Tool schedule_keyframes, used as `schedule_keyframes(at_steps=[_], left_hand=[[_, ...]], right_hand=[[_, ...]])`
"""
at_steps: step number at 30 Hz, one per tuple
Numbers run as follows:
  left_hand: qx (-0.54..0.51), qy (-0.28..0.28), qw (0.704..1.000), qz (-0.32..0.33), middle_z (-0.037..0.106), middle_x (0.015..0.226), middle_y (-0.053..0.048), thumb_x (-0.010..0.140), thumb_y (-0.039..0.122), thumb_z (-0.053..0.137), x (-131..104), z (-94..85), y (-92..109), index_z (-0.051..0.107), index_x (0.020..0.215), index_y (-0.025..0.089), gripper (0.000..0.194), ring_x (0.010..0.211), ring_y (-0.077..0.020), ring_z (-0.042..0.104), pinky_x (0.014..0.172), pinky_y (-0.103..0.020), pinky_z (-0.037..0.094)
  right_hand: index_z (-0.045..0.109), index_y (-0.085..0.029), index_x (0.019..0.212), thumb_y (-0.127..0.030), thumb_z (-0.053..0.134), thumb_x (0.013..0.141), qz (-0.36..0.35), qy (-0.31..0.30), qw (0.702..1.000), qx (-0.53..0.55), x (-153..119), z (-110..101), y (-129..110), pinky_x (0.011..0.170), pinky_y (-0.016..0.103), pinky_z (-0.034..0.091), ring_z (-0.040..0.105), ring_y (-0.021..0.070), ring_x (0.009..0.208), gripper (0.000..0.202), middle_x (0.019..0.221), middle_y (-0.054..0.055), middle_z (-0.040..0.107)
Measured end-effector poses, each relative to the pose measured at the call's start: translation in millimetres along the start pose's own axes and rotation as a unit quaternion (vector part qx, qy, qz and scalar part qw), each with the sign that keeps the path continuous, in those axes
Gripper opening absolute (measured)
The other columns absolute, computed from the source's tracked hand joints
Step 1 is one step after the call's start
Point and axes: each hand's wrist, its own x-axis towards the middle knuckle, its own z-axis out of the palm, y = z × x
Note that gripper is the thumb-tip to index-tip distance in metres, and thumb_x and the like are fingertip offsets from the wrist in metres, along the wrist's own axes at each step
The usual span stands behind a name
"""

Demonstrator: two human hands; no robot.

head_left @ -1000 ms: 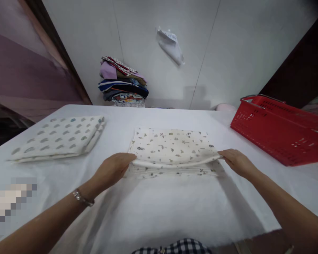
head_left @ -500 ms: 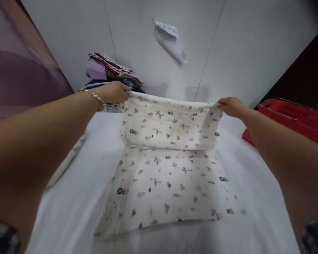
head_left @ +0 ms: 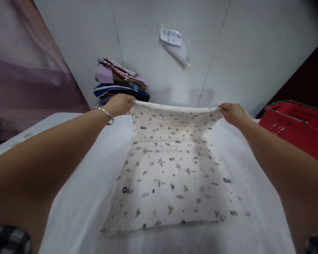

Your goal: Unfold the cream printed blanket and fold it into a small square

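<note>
Cloth (head_left: pixel 172 169): one, with little pictures on it
Basket (head_left: pixel 304 130): one, red
Clothes pile (head_left: pixel 104 74): one
Hands: two, left hand (head_left: pixel 121 104) and right hand (head_left: pixel 231 113), stretched forward, well apart, about level
Fingers: pinched tight on the cloth's two far corners
Where the cloth is: far edge lifted between the hands, near part lying on the white table (head_left: pixel 90 197)

Silver bracelet (head_left: pixel 106 113), left wrist (head_left: pixel 99 118); black-white checked sleeves (head_left: pixel 10 239).
</note>
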Motion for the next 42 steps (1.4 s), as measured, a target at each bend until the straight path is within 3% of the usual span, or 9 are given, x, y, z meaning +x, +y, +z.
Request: schedule_keyframes(at_steps=[3, 7, 12, 15, 22, 26, 29, 32, 42], left_hand=[[0.005, -0.025, 1.000, -0.010, 0.066, 0.099, -0.002, 0.088, 0.026, 0.036, -33, -3.0, -2, 0.060, 0.118, 0.015, 0.040, 0.090, -0.0152, 0.059, 0.081, -0.024, 0.043], [0.015, -0.007, 0.999, 0.034, 0.067, 0.108, -0.004, 0.085, 0.025, 0.038, -113, 1.6, 4, 0.062, 0.116, 0.022, 0.039, 0.096, -0.0211, 0.061, 0.084, -0.032, 0.046], [-0.026, -0.014, 0.994, 0.109, 0.065, 0.113, -0.006, 0.083, 0.020, 0.036, -224, 43.3, 22, 0.063, 0.112, 0.021, 0.040, 0.103, -0.0220, 0.060, 0.089, -0.036, 0.047], [-0.044, -0.041, 0.993, 0.103, 0.065, 0.114, -0.007, 0.082, 0.017, 0.035, -268, 69.6, 33, 0.064, 0.109, 0.019, 0.040, 0.104, -0.0226, 0.060, 0.087, -0.038, 0.049], [-0.033, 0.041, 0.996, 0.066, 0.062, 0.120, -0.006, 0.084, 0.018, 0.034, -306, 70.2, 50, 0.059, 0.118, 0.021, 0.043, 0.111, -0.0220, 0.057, 0.094, -0.039, 0.047], [-0.031, 0.005, 0.995, 0.095, 0.064, 0.117, -0.006, 0.084, 0.018, 0.035, -331, 75.7, 57, 0.063, 0.112, 0.019, 0.041, 0.114, -0.0226, 0.056, 0.096, -0.040, 0.046], [-0.039, 0.026, 0.995, 0.086, 0.063, 0.120, -0.004, 0.085, 0.019, 0.034, -343, 79.2, 59, 0.063, 0.114, 0.021, 0.041, 0.118, -0.0213, 0.053, 0.098, -0.040, 0.045], [-0.041, 0.057, 0.995, 0.065, 0.062, 0.122, -0.002, 0.086, 0.019, 0.034, -347, 80.3, 60, 0.062, 0.115, 0.023, 0.041, 0.119, -0.0202, 0.052, 0.100, -0.039, 0.043], [-0.010, 0.020, 0.997, 0.077, 0.062, 0.122, -0.003, 0.085, 0.015, 0.036, -350, 89.8, 62, 0.064, 0.113, 0.023, 0.040, 0.120, -0.0231, 0.051, 0.103, -0.043, 0.040]], right_hand=[[0.069, -0.021, 0.101, -0.024, 0.042, 0.080, -0.066, 0.018, 0.998, 0.004, -43, -9, 5, 0.069, 0.032, 0.047, 0.063, 0.0238, 0.083, 0.034, 0.094, 0.008, 0.070], [0.070, -0.021, 0.098, -0.024, 0.041, 0.083, -0.142, 0.029, 0.989, 0.013, -134, -21, 7, 0.074, 0.036, 0.049, 0.064, 0.0237, 0.086, 0.033, 0.093, 0.008, 0.071], [0.070, -0.022, 0.094, -0.022, 0.040, 0.088, -0.188, -0.004, 0.982, 0.030, -257, -4, -2, 0.081, 0.039, 0.049, 0.065, 0.0225, 0.088, 0.031, 0.093, 0.006, 0.071], [0.071, -0.022, 0.094, -0.016, 0.039, 0.085, -0.185, -0.051, 0.981, 0.029, -300, 11, -8, 0.081, 0.039, 0.049, 0.064, 0.0226, 0.090, 0.033, 0.097, 0.006, 0.071], [0.071, -0.020, 0.098, -0.018, 0.042, 0.085, -0.117, -0.011, 0.992, 0.043, -329, 8, -13, 0.084, 0.039, 0.048, 0.061, 0.0238, 0.095, 0.031, 0.102, 0.008, 0.069], [0.071, -0.021, 0.097, -0.018, 0.042, 0.084, -0.117, -0.053, 0.991, 0.050, -347, 10, -12, 0.083, 0.038, 0.049, 0.061, 0.0227, 0.095, 0.032, 0.103, 0.007, 0.069], [0.070, -0.021, 0.099, -0.019, 0.041, 0.085, -0.107, -0.025, 0.993, 0.046, -355, 9, -9, 0.084, 0.038, 0.048, 0.061, 0.0230, 0.096, 0.032, 0.105, 0.008, 0.068], [0.070, -0.020, 0.100, -0.018, 0.041, 0.085, -0.097, 0.003, 0.995, 0.038, -361, 6, -7, 0.084, 0.040, 0.047, 0.060, 0.0238, 0.097, 0.032, 0.105, 0.008, 0.069], [0.070, -0.020, 0.103, -0.018, 0.039, 0.087, -0.113, -0.056, 0.992, 0.013, -371, 13, -12, 0.085, 0.041, 0.048, 0.060, 0.0239, 0.098, 0.035, 0.109, 0.007, 0.068]])
